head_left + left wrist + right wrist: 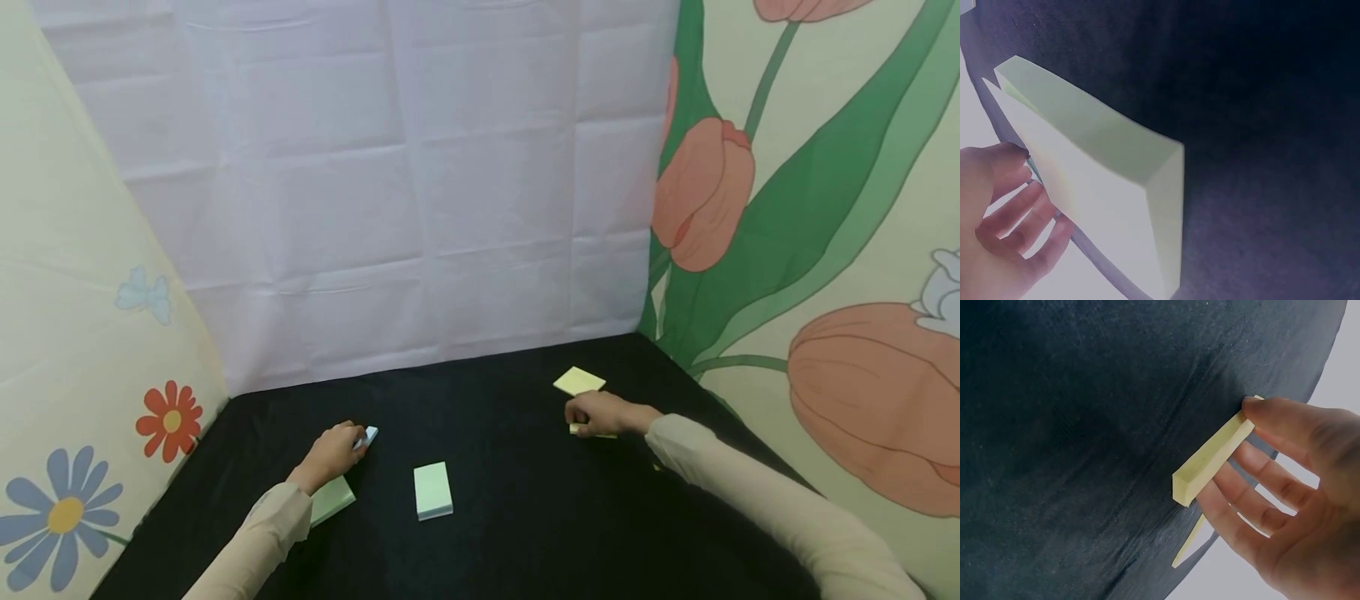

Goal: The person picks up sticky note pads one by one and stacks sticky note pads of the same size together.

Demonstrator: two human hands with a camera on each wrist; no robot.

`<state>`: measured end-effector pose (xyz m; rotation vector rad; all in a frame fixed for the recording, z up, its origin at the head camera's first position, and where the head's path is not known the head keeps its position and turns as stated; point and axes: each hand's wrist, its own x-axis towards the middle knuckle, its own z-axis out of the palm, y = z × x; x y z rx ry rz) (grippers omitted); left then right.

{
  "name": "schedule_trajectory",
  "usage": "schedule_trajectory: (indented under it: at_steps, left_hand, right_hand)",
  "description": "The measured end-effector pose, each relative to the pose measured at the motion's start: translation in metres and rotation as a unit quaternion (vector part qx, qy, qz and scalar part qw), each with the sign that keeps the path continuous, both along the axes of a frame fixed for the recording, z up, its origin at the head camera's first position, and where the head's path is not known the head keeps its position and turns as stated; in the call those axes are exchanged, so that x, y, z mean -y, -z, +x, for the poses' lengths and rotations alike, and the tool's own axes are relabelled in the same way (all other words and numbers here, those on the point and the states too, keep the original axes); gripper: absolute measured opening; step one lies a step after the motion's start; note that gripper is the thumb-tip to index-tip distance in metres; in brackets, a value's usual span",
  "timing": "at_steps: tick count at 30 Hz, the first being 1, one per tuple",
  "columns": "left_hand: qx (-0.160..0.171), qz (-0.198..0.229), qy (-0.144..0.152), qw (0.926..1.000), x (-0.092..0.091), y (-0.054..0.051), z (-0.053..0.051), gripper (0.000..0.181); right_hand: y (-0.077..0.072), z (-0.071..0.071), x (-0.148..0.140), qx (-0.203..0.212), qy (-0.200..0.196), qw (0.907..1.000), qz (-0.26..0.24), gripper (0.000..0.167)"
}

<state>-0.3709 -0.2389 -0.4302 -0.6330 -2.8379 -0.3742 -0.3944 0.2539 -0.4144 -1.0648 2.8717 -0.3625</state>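
Note:
In the head view my left hand [330,454] pinches a light-blue sticky note pad [367,437] near its edge. Just below that wrist lies a green sticky note pad [332,501], partly covered by the sleeve. This green pad [1097,169] looms large in the left wrist view and hides most of the blue one beyond my fingers [1013,212]. Over on the right, my right hand [603,412] grips a narrow yellow sticky note pad [1213,456] between thumb and fingers, close to the cloth. Behind that hand lies another yellow pad [579,381].
A pale green pad stack [432,490] sits between the two arms on the black cloth [495,467]. A small yellow bit [657,467] peeks out beside the right sleeve. White fabric [420,183] hangs at the back, with flower-printed panels on both sides.

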Motion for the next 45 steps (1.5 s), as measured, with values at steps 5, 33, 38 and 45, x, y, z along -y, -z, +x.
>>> schedule_trajectory:
  at_steps: [5,33,38,45]
  left_hand:
    - [-0.013,-0.007,0.011,0.9998,0.000,-0.001,-0.002,0.012]
    - [-0.009,-0.016,0.017,0.9997,0.009,-0.003,-0.003,0.007]
    - [-0.013,-0.017,0.022,0.9995,0.007,-0.005,-0.003,0.007]
    - [-0.016,-0.017,0.028,0.9993,0.008,-0.005,-0.003,0.006]
  right_hand:
    - [0.002,0.000,0.001,-0.013,0.001,0.9999,0.000,0.012]
    - [0.001,0.003,0.013,-0.015,0.026,0.9995,-0.002,0.019]
    - [0.003,0.002,0.011,-0.017,0.014,0.9997,-0.003,0.015]
    - [0.004,0.001,0.009,-0.013,0.005,0.9998,-0.017,0.012]
